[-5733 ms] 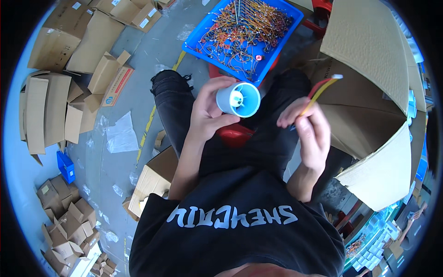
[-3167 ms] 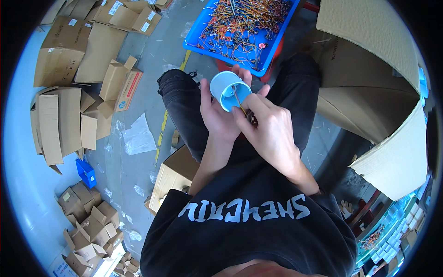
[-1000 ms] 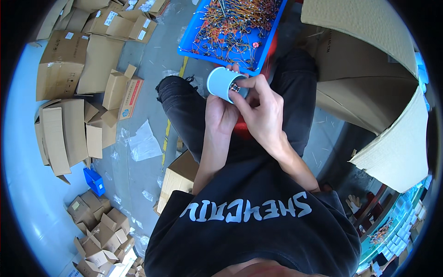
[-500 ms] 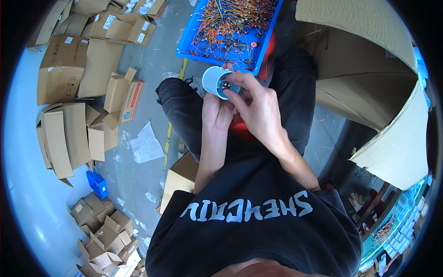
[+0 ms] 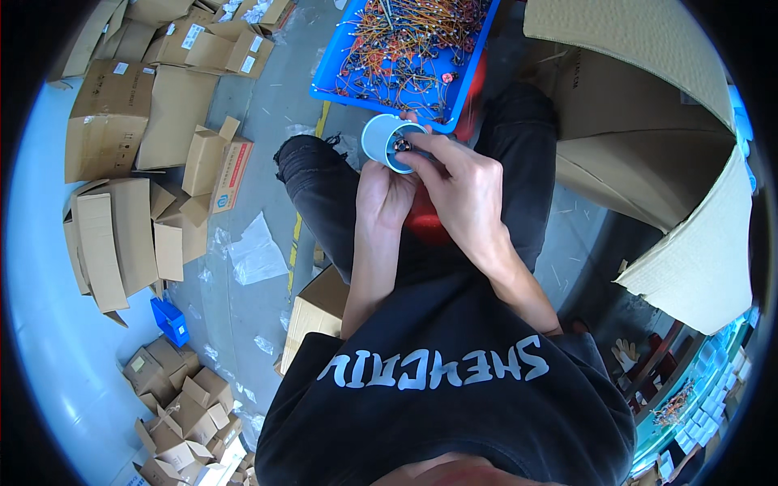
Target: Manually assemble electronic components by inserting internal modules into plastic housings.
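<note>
My left hand point(image 5: 384, 193) is closed round a light-blue cup-shaped housing point(image 5: 378, 139), held tilted with its open end toward me. Inside that opening sits a small dark round part point(image 5: 402, 146) with a coppery shine. My right hand point(image 5: 463, 174) reaches in from the right, thumb and forefinger pinched on the small round part at the rim. Just beyond my hands, a blue tray point(image 5: 340, 94) holds a tangle of orange wires point(image 5: 405, 36) with small dark and white ends. The far fingers of my left hand are mostly hidden behind the housing.
Open cardboard boxes point(image 5: 113, 121) stand along the left, with more at lower left near a small blue bin point(image 5: 169, 321). A large open carton point(image 5: 640, 138) stands close on my right. Plastic scraps point(image 5: 258, 251) lie on the floor. A teal table point(image 5: 656, 433) is at lower right.
The housing has shifted slightly to the right and its opening has turned a little. My right hand has moved slightly right with it, fingers still at the small round part.
</note>
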